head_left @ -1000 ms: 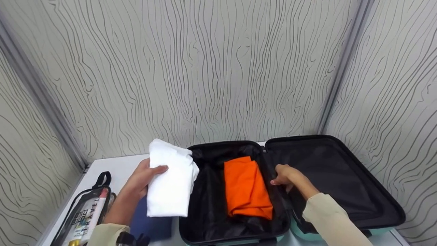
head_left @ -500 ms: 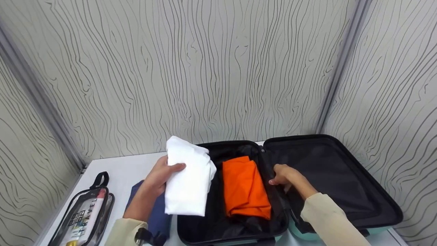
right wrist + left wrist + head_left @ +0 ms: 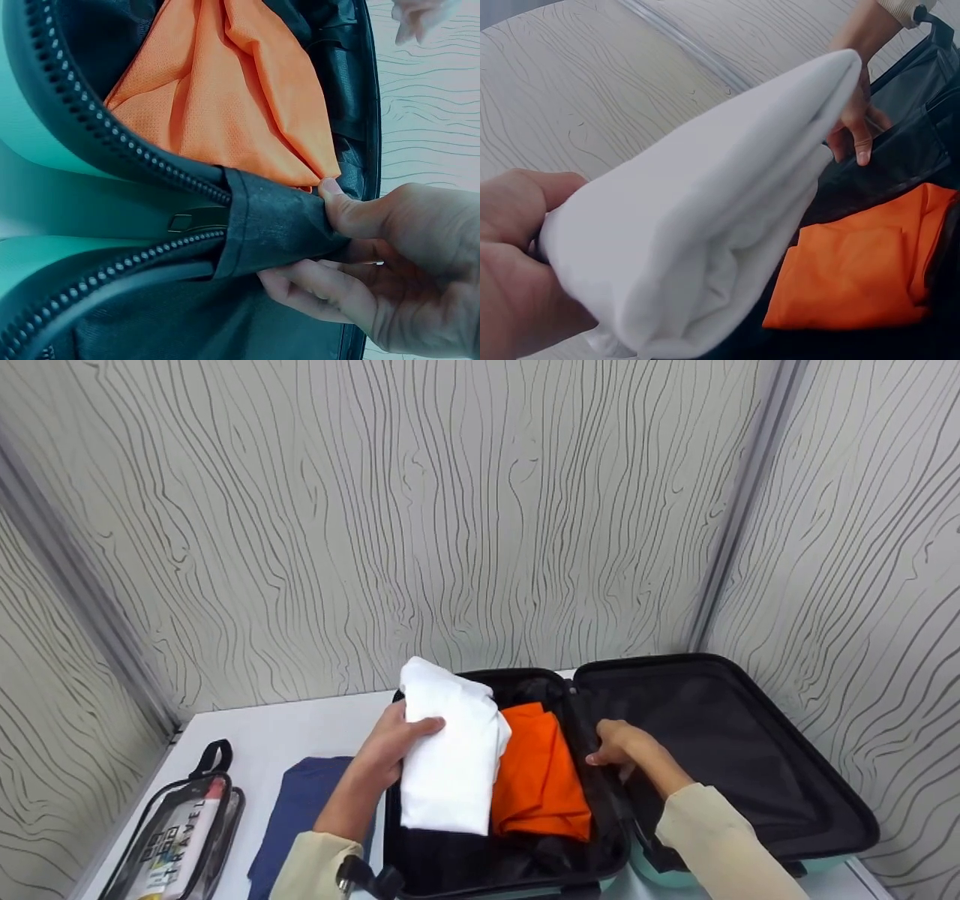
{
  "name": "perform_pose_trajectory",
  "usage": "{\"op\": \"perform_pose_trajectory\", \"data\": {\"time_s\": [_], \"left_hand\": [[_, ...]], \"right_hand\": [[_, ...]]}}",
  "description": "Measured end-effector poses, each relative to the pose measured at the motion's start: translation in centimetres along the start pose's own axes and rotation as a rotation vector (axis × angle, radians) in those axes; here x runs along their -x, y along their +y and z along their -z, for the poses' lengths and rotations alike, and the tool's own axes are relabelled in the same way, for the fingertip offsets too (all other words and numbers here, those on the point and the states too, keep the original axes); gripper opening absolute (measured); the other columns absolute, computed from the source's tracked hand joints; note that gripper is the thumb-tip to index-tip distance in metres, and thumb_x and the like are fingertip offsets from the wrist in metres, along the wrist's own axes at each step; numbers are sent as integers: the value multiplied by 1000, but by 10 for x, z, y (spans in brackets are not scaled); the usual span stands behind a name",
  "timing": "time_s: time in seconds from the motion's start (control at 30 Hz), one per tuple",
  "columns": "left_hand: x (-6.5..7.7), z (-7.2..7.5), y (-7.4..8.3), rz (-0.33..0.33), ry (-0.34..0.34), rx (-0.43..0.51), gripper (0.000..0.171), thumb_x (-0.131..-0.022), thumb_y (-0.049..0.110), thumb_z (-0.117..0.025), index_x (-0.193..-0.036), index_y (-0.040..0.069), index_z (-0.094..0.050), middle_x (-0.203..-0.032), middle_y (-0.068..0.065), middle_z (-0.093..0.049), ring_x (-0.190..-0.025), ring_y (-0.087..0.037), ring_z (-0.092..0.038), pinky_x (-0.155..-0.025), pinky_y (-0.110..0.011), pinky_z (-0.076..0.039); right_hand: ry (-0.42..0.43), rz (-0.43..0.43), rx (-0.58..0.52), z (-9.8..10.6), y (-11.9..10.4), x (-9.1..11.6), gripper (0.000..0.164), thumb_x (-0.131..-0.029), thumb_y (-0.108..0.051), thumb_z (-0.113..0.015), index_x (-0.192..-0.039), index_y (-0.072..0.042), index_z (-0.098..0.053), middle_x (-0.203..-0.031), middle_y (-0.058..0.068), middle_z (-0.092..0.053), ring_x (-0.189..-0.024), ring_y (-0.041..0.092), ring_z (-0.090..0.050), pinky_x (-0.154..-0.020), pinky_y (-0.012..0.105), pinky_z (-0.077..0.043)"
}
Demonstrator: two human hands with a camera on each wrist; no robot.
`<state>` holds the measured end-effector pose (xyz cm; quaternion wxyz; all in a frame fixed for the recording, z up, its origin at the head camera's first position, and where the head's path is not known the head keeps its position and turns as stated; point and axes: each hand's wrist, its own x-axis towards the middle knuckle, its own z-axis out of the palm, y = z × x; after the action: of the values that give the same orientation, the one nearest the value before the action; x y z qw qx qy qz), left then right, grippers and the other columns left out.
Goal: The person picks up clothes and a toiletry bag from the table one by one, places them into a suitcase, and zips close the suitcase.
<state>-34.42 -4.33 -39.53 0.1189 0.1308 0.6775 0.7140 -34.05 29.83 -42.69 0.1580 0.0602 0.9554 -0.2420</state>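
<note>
My left hand (image 3: 394, 741) grips a folded white garment (image 3: 454, 761) by its left side, thumb on top. The garment is held above the left half of an open suitcase (image 3: 442, 859). In the left wrist view the folded layers of the white garment (image 3: 705, 202) face the camera. A folded orange garment (image 3: 538, 780) lies inside that half, partly hidden behind the white one. At the join between the suitcase halves is my right hand (image 3: 628, 746). The right wrist view shows its thumb and fingers pinching the black fabric hinge strip (image 3: 277, 225).
The suitcase's right half (image 3: 712, 757) lies open with black lining. Left of the suitcase, a folded navy garment (image 3: 304, 802) lies on the white table (image 3: 292, 727). A clear travel pouch (image 3: 180, 840) with bottles stands farther left. Patterned panels (image 3: 450, 510) enclose the table.
My left hand has carried the white garment rightward, from the suitcase's left edge to over its left half. More of the navy garment shows now. The right hand has kept its hold on the join.
</note>
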Motion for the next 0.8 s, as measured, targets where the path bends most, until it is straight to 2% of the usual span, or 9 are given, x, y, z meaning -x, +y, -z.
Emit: {"op": "perform_pose_trajectory", "data": {"time_s": [0.27, 0.47, 0.8], "left_hand": [[-17, -31, -9, -34, -52, 45, 45, -80, 4, -64, -119, -7, -45, -99, -13, -60, -84, -19, -64, -74, -35, -54], [-33, -54, -15, -34, -44, 79, 44, -77, 2, -65, -116, -6, -48, -95, -11, -61, -81, -19, -63, -73, -35, -54], [-60, -91, -37, -35, -27, 144, 46, -75, -1, -63, -118, -8, -48, -97, -12, -62, -82, -19, -63, -75, -35, -54]], "right_hand": [[5, -13, 4, -1, 1, -3, 28, -84, -14, -69, -96, 4, -52, -90, 20, -54, -56, 29, -64, -50, 36, -55], [28, -13, 20, -2, -1, -4, 25, -82, -13, -70, -90, 2, -51, -86, 18, -54, -52, 29, -64, -48, 35, -54], [23, -31, 16, -2, -2, -4, 26, -81, -13, -71, -91, 2, -53, -86, 19, -55, -52, 30, -64, -47, 34, -54]]}}
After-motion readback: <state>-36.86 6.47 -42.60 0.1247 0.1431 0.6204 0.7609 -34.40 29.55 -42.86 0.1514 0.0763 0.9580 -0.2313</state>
